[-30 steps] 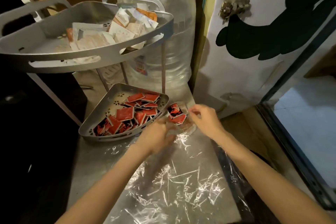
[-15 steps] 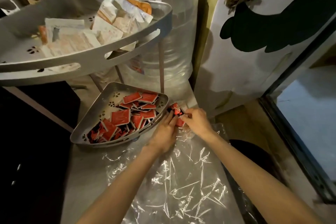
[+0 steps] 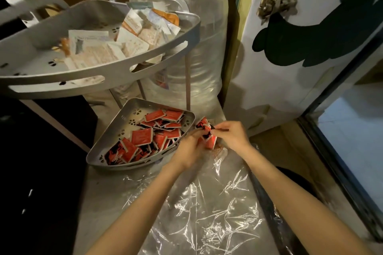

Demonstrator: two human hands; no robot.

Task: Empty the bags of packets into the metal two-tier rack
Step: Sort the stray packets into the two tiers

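The metal two-tier rack stands at the left. Its upper tier [image 3: 41, 87] holds white and orange packets [image 3: 132, 35]. Its lower tier [image 3: 97, 154] is filled with several red packets [image 3: 143, 136]. Just right of the lower tier, my left hand [image 3: 191, 147] and my right hand [image 3: 233, 135] are together, both gripping a small bunch of red packets [image 3: 207, 130] above the mouth of a clear plastic bag [image 3: 207, 213]. The bag lies flat and crumpled on the counter under my forearms.
A large clear water bottle [image 3: 199, 47] stands behind the rack. A white door with a dark shape and a brass latch [image 3: 275, 0] is on the right. The grey counter [image 3: 103, 203] drops off into dark space at the left and to the floor at the right.
My hands have closed together on the red packets beside the lower tier and lifted them slightly. The view has shifted a little.
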